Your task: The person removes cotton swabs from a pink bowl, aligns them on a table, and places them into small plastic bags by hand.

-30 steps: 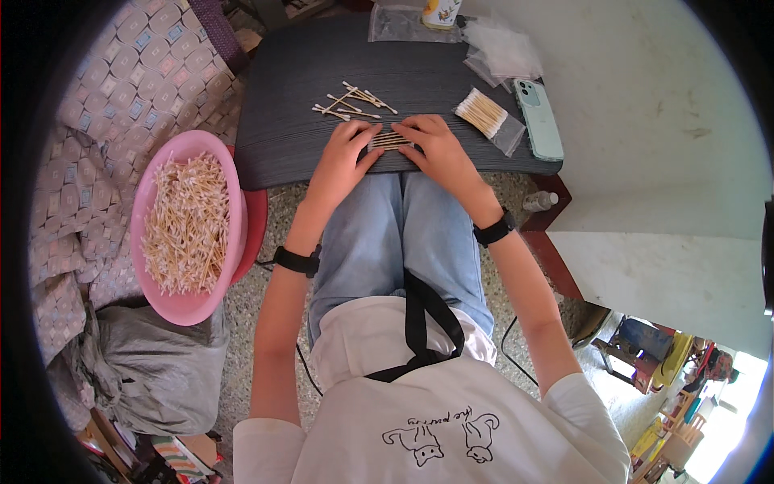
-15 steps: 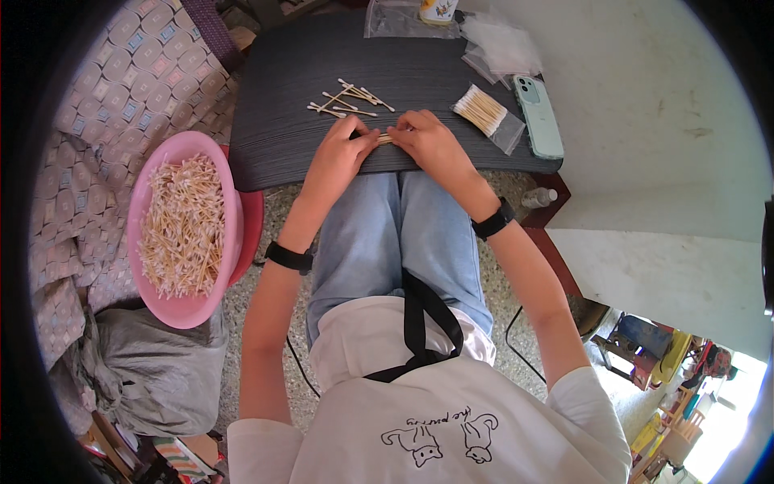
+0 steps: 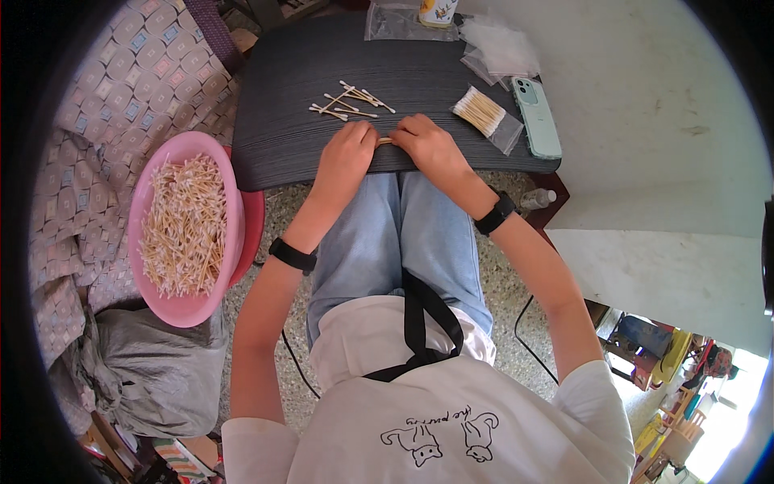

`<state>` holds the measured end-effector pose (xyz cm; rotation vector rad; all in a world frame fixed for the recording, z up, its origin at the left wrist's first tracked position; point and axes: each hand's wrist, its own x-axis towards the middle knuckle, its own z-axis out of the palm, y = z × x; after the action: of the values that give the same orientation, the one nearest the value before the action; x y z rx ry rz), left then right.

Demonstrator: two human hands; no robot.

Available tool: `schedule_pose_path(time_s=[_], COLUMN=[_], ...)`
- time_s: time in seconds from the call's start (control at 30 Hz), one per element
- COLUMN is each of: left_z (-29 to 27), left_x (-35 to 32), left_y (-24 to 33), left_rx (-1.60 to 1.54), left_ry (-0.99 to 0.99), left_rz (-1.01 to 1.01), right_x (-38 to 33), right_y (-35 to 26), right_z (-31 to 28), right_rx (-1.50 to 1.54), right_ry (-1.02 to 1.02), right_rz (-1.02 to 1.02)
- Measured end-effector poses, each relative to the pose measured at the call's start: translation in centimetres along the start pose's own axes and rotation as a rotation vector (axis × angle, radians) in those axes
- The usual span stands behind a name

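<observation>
Near the front edge of the dark table (image 3: 298, 60), my left hand (image 3: 348, 153) and my right hand (image 3: 426, 145) grip the two ends of a small bundle of cotton swabs (image 3: 385, 141). Only the pale sticks show in the gap between my hands; the tips are hidden by my fingers. Just beyond my left hand, several loose cotton swabs (image 3: 355, 97) lie crossed over one another. Beyond and to the right of my right hand rests a clear bag of cotton swabs (image 3: 481, 110), its swabs lined up side by side.
A pink basin (image 3: 137, 234) heaped with cotton swabs stands left of the table. A pale green phone (image 3: 538, 121) lies at the right edge. Clear plastic bags (image 3: 500, 48) and a patterned cup (image 3: 438, 11) are at the back. A plastic bottle (image 3: 538, 198) is beneath the right side.
Both hands have dipped slightly and curled more closely round the ends of the bundle. My forearms have swung a little outward. The loose swabs and the bag stay put.
</observation>
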<state>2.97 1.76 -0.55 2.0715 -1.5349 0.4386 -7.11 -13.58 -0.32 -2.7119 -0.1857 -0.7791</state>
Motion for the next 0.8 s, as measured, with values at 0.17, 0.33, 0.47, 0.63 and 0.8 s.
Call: schedule_pose_path(time_s=[0.17, 0.33, 0.47, 0.63, 0.8], left_z=[-0.11, 0.17, 0.3, 0.38, 0.52], left_x=[0.01, -0.19, -0.01, -0.32, -0.08], left_y=[0.43, 0.27, 0.21, 0.17, 0.42], left_rx=[0.007, 0.161, 0.165, 0.207, 0.231], left_ry=[-0.054, -0.145, -0.15, -0.12, -0.167], left_rz=[-0.011, 0.017, 0.035, 0.086, 0.049], right_x=[-0.27, -0.28, -0.34, -0.38, -0.53], right_y=[-0.09, 0.05, 0.28, 0.2, 0.19], right_z=[0.38, 0.5, 0.77, 0.84, 0.84], right_rx=[-0.134, -0.208, -0.25, -0.258, -0.28], right_ry=[0.015, 0.012, 0.017, 0.007, 0.003], right_rz=[-0.064, -0.144, -0.161, -0.154, -0.147])
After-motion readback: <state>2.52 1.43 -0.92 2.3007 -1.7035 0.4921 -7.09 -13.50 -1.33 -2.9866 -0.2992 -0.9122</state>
